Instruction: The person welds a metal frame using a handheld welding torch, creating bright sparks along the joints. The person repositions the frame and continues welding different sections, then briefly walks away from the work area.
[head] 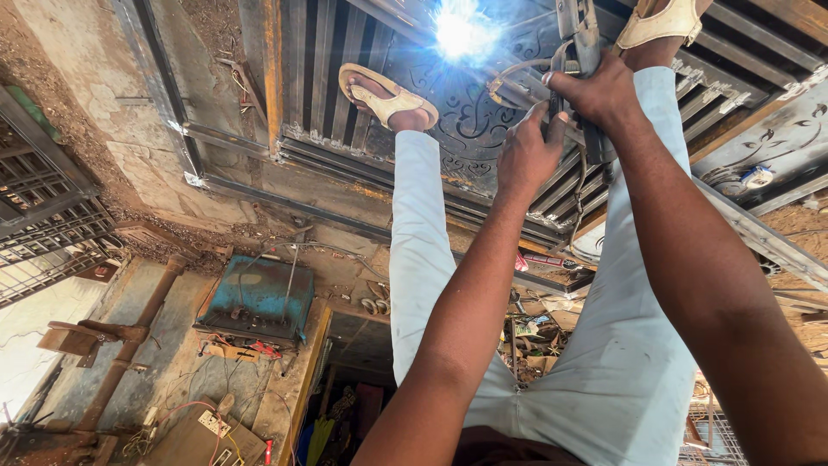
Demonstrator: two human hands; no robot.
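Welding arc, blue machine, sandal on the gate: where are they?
welding arc (460, 30), head view, the bright glare's centre.
blue machine (259, 296), head view, its top panel.
sandal (384, 97), head view, its strap.

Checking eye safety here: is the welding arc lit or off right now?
Lit. A blinding blue-white flare burns on the metal gate, just ahead of the electrode holder gripped by both hands.

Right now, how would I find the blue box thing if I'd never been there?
Start at the big metal gate lying flat where the bright welding spark glows. Move off its edge to the left of the person's pale trouser leg. The blue-green machine box sits there, the only painted, worn, boxy thing among grey concrete and rusty bars.
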